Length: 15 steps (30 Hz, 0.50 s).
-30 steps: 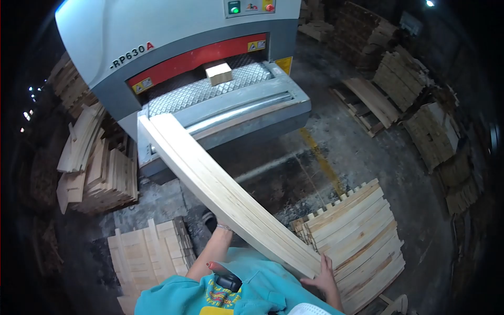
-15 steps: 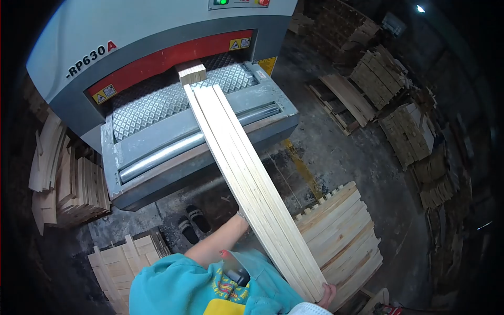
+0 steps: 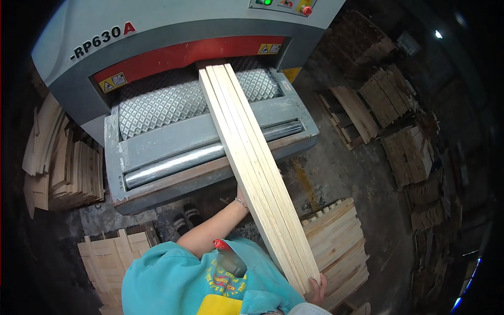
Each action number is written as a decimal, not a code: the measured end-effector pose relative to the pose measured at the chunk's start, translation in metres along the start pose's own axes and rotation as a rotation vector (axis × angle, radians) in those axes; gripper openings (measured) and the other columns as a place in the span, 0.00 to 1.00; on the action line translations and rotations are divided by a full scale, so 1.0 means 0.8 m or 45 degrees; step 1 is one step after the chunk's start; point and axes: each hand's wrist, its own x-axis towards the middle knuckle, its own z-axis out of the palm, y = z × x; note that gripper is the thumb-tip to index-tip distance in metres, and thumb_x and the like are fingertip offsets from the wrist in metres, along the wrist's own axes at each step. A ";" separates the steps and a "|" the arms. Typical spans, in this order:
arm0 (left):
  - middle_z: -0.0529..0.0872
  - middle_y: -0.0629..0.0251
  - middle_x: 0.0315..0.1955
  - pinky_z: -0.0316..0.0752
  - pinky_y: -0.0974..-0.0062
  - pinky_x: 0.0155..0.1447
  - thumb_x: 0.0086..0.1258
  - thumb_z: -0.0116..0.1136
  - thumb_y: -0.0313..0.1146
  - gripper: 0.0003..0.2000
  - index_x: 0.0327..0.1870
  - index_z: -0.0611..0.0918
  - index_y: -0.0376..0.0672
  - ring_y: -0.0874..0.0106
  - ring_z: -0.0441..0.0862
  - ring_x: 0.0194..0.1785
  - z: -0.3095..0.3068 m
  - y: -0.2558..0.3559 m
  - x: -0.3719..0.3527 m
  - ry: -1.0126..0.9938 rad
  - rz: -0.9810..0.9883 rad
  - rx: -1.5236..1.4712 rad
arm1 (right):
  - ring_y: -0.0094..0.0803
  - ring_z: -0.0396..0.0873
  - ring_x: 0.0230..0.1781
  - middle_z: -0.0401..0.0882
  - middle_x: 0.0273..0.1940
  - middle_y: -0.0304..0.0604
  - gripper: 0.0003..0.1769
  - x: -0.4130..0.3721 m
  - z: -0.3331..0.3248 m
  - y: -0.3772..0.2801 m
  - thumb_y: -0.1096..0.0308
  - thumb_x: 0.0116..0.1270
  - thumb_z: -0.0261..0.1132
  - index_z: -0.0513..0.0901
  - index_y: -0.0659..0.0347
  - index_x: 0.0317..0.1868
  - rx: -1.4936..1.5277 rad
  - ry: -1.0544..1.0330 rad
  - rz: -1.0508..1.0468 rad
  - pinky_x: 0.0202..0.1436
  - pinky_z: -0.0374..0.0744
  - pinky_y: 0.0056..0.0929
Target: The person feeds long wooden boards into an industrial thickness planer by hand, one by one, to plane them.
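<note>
Boards: 1 bundle, several pale strips side by side, running diag. from the wearer's R to the machine, mkd RP630A. Far end over the diamond-pattern bed, at the mouth under the red bar; whether any of it is inside, I can't tell from here. Mid-length crosses above the roller; contact unclear to me.

R hand: fingers bent round near end of boards, holding it; palm mostly hidden.

L hand: beneath boards approx. mid-length, bracelet at wrist. Mostly covered, so I can't tell its grip or how far its fingers are spread.

Containers: pocket on teal shirt, w/ a red-tipped item poking out top; rest of it too unclear for me to ID.

Controls: green lamp lit, red knob to its R.

Stock on floor: L stack beside machine; lower-L stack near wearer's L arm; R stack, partly behind boards. Further stacks, far R, dim.

Sandals: near L forearm, partly hidden.
</note>
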 end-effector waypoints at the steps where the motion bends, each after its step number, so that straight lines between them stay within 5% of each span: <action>1: 0.77 0.47 0.57 0.73 0.56 0.63 0.72 0.41 0.56 0.30 0.61 0.74 0.38 0.54 0.76 0.60 0.016 -0.003 -0.010 -0.008 -0.066 0.056 | 0.59 0.60 0.67 0.61 0.65 0.64 0.30 0.003 0.001 -0.007 0.62 0.49 0.71 0.75 0.61 0.54 0.000 0.002 0.017 0.69 0.59 0.48; 7: 0.71 0.48 0.64 0.62 0.56 0.71 0.69 0.41 0.61 0.34 0.65 0.71 0.41 0.55 0.71 0.65 -0.025 -0.042 -0.071 0.214 -0.472 0.019 | 0.58 0.60 0.68 0.60 0.66 0.63 0.34 0.029 0.000 -0.048 0.66 0.46 0.74 0.74 0.58 0.57 0.177 0.000 0.013 0.68 0.61 0.47; 8: 0.71 0.49 0.64 0.60 0.56 0.72 0.69 0.42 0.62 0.35 0.65 0.71 0.41 0.55 0.70 0.66 -0.026 -0.048 -0.076 0.211 -0.513 0.029 | 0.61 0.64 0.63 0.53 0.67 0.61 0.43 0.031 0.005 -0.043 0.74 0.38 0.79 0.70 0.55 0.58 0.082 0.005 -0.101 0.61 0.71 0.48; 15: 0.68 0.54 0.67 0.54 0.52 0.75 0.71 0.41 0.59 0.33 0.68 0.68 0.42 0.53 0.61 0.72 -0.007 -0.057 -0.081 0.187 -0.603 -0.106 | 0.60 0.65 0.61 0.52 0.66 0.62 0.51 0.058 0.005 -0.068 0.66 0.33 0.81 0.65 0.60 0.61 0.061 -0.059 0.020 0.60 0.72 0.48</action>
